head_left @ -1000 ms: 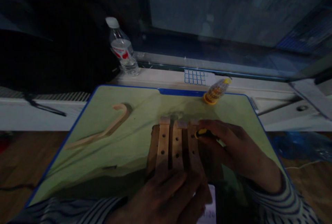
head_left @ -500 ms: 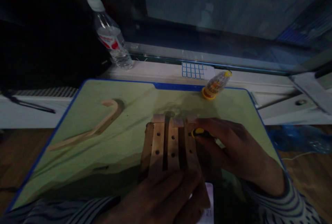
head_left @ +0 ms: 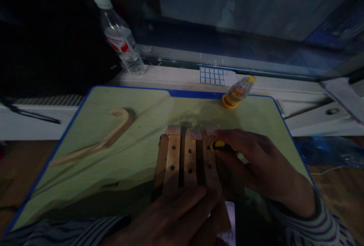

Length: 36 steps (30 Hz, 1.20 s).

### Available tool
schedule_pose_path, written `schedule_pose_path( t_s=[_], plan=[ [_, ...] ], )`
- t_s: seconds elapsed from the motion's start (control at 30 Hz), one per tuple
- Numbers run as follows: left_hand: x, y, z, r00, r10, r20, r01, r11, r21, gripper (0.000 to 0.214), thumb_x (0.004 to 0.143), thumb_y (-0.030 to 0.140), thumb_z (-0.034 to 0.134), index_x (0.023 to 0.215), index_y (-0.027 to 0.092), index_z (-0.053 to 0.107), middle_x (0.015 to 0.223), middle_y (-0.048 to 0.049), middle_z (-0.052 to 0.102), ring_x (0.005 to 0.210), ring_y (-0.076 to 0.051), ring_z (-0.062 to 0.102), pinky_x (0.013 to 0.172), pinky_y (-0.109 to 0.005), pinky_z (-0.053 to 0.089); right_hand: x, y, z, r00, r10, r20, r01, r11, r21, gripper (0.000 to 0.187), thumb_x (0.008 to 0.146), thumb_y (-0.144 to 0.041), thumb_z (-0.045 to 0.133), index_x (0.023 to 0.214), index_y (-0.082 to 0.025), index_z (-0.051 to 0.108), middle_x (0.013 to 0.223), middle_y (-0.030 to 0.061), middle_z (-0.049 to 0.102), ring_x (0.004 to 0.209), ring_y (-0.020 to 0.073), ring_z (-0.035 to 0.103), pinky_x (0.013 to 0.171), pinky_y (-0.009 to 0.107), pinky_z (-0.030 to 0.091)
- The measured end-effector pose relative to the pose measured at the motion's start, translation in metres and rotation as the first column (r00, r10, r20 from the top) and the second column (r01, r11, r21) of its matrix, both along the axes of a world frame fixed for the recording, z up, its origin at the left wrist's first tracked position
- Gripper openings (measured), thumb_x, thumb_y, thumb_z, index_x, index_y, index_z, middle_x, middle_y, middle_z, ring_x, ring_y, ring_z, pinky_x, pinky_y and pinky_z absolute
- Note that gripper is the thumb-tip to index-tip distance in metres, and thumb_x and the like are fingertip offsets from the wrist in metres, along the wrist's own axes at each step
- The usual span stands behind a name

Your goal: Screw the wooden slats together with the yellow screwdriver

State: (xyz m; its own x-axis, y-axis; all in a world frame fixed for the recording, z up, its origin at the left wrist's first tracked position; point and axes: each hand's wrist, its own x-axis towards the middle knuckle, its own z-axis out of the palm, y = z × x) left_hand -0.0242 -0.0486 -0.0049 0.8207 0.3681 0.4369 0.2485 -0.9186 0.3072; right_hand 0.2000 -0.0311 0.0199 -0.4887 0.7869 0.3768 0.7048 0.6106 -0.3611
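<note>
Three hook-ended wooden slats (head_left: 190, 160) lie side by side on a wooden crosspiece (head_left: 161, 155), with dark screws or screw holes along them. My left hand (head_left: 173, 215) lies across their near ends, its fingers bent over the right slat. In the fingers of my right hand (head_left: 258, 158) is a short screwdriver (head_left: 218, 145) with a yellow-and-black handle, beside the upper hole of the right slat. Its tip cannot be made out. A matching loose slat (head_left: 105, 141) with a curled end rests at the left of the table.
The light-green table (head_left: 142, 113) has a blue rim. A small yellow-capped bottle (head_left: 237, 93) stands near its back edge. On the white sill behind are a water bottle (head_left: 121, 41) and a blue-gridded sheet (head_left: 212, 76). A pale printed item (head_left: 230, 215) lies partly under my left hand.
The view has shifted very slightly. Both hands, the slats and the screwdriver keep nearly the same places; any turn of the screwdriver is too small to make out.
</note>
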Motion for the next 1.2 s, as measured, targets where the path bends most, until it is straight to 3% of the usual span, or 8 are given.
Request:
schedule_pose_path(
  t_s=[0.13,0.23,0.4,0.53,0.63,0.83,1.07,1.2],
  plan=[
    [0.001,0.004,0.006,0.995,-0.06,-0.084,0.061,0.998,0.016,0.021,0.095,0.032,0.053,0.11,0.024,0.066,0.111,0.0054,0.07,0.108,-0.01,0.058,0.099,-0.02,0.044,0.001,0.0,-0.001,1.0,-0.003,-0.004,0.003,1.0,-0.007,0.037,0.093,-0.018,0.051,0.129,-0.022,0.043,0.109,0.0059,0.07,0.085,0.0164,0.07,0.073,0.032,0.06],
    [-0.001,0.006,0.01,0.99,-0.079,-0.115,0.078,0.997,-0.013,0.025,0.099,0.024,0.044,0.114,0.022,0.064,0.118,0.0039,0.067,0.116,-0.01,0.055,0.108,-0.021,0.037,0.001,0.0,-0.002,1.0,0.003,-0.006,-0.003,1.0,-0.021,0.038,0.092,-0.018,0.051,0.129,-0.022,0.043,0.108,0.0063,0.07,0.086,0.0172,0.07,0.074,0.033,0.06],
    [-0.006,0.01,0.011,0.97,-0.166,-0.18,0.149,0.983,-0.107,0.029,0.099,0.031,0.043,0.123,0.026,0.059,0.127,0.0046,0.063,0.123,-0.011,0.052,0.108,-0.023,0.038,0.001,-0.002,0.0,1.0,-0.01,0.012,0.01,1.0,-0.013,0.04,0.092,-0.017,0.051,0.13,-0.023,0.043,0.112,0.006,0.07,0.091,0.0178,0.07,0.076,0.032,0.059],
    [-0.006,0.011,0.012,0.969,-0.151,-0.193,0.116,0.976,-0.183,0.032,0.099,0.03,0.043,0.13,0.027,0.054,0.132,0.0062,0.059,0.128,-0.011,0.048,0.107,-0.023,0.041,0.001,-0.004,0.003,1.0,-0.001,-0.008,0.0,0.997,-0.077,0.045,0.091,-0.011,0.049,0.134,-0.019,0.039,0.125,0.0077,0.065,0.106,0.0162,0.065,0.085,0.027,0.055],
    [-0.005,0.01,0.01,0.975,-0.157,-0.159,0.121,0.969,-0.215,0.032,0.101,0.028,0.037,0.127,0.026,0.056,0.129,0.0054,0.062,0.124,-0.011,0.052,0.107,-0.025,0.041,0.002,-0.005,0.003,1.0,0.009,-0.024,-0.011,0.996,-0.089,0.046,0.09,-0.01,0.05,0.134,-0.018,0.039,0.122,0.0071,0.066,0.105,0.0156,0.065,0.084,0.026,0.055],
    [-0.005,-0.001,0.003,0.992,-0.067,-0.108,0.056,0.993,-0.103,0.025,0.097,0.029,0.048,0.117,0.024,0.063,0.121,0.0045,0.066,0.12,-0.011,0.053,0.113,-0.025,0.033,0.003,-0.005,0.0,0.998,-0.041,0.046,0.042,0.999,-0.023,0.042,0.09,-0.012,0.052,0.129,-0.023,0.045,0.11,0.0051,0.071,0.092,0.0167,0.069,0.072,0.026,0.057],
    [-0.001,0.004,0.007,0.994,-0.084,-0.072,0.076,0.991,-0.108,0.024,0.097,0.028,0.047,0.112,0.021,0.065,0.117,0.0026,0.068,0.108,-0.012,0.06,0.102,-0.023,0.044,0.002,-0.006,-0.005,0.995,-0.083,0.059,0.083,0.997,0.004,0.037,0.092,-0.017,0.051,0.127,-0.025,0.045,0.104,0.0035,0.072,0.083,0.016,0.07,0.066,0.026,0.057],
    [-0.002,0.004,0.007,0.996,-0.075,-0.057,0.069,0.993,-0.101,0.026,0.099,0.026,0.043,0.114,0.022,0.064,0.117,0.0026,0.068,0.112,-0.013,0.059,0.102,-0.024,0.043,0.0,-0.005,-0.003,0.989,-0.116,0.087,0.116,0.993,0.005,0.034,0.092,-0.02,0.051,0.126,-0.024,0.047,0.098,0.0035,0.073,0.076,0.0163,0.07,0.061,0.027,0.056]
  ],
)
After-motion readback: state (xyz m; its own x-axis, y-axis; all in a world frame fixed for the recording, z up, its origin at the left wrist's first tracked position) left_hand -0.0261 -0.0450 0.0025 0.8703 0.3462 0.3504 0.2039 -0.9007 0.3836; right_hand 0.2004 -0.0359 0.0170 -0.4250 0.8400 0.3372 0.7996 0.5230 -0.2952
